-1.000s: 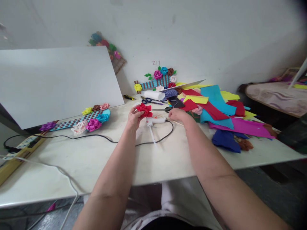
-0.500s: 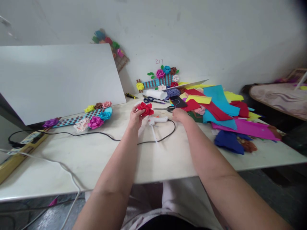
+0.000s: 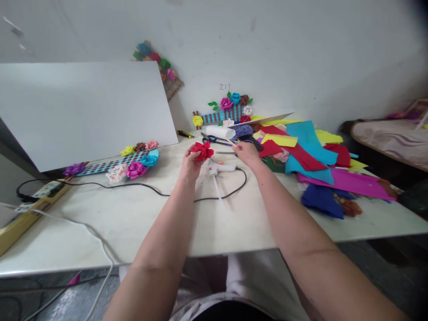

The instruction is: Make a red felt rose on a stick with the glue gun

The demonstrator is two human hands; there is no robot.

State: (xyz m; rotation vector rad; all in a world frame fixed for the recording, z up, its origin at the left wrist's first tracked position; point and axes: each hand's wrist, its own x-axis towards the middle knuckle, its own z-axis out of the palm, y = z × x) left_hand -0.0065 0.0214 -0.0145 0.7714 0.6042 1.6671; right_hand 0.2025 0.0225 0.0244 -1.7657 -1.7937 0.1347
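Observation:
My left hand (image 3: 191,161) is closed around a red crepe-paper flower (image 3: 202,151), held above the table. Pinched in my right hand (image 3: 246,153) is a thin pale stick (image 3: 230,141) that points up and to the left. Between and below the hands lies a white glue gun (image 3: 222,168) on its side, a clear glue stick (image 3: 217,187) coming out of its back end. Dark scissors (image 3: 224,153) rest flat beside my right hand, which covers their handles. Farther back are scissors with blue handles (image 3: 207,140) and a white roll (image 3: 220,132).
Coloured paper sheets (image 3: 310,142) pile up on the right. A flower-decorated woven panel (image 3: 113,163) lies left, before a leaning white board (image 3: 90,111). A black cord (image 3: 147,187) crosses the table from a power strip (image 3: 40,200). Purple yarn (image 3: 242,130) sits at the back.
My right hand has moved slightly up and now holds the thin pale stick in view. The red flower stays in my left hand, turned a little. The view has shifted slightly.

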